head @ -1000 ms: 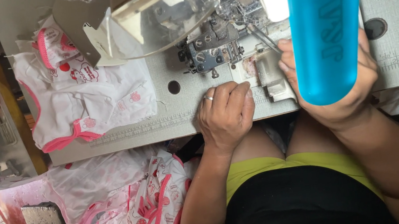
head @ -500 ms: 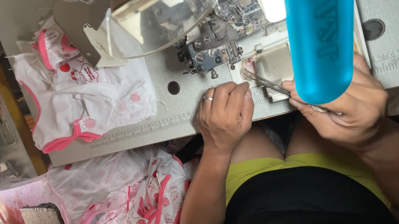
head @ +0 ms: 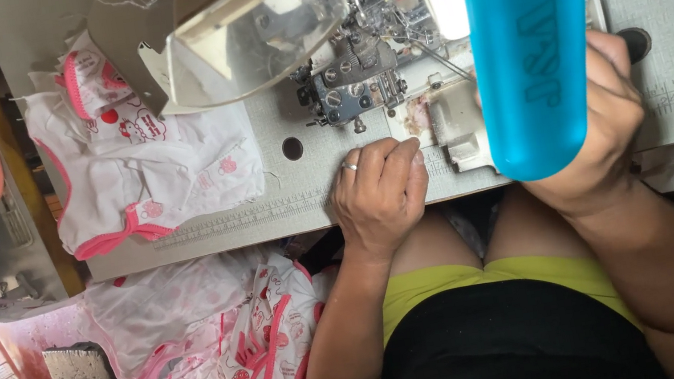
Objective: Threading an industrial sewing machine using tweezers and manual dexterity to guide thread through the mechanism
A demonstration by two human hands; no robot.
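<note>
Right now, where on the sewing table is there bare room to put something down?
Bare table top lies between the white garments and the left hand, around the round hole. Another strip lies past the right hand. It is crowded at the sewing machine, near the blue bottle.

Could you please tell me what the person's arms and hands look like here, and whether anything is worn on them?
Both forearms are bare, with no sleeves in view. The left hand wears a thin ring on one finger; no glove or watch shows. The right hand is bare, with no ring or glove visible, though it is partly hidden.
</note>
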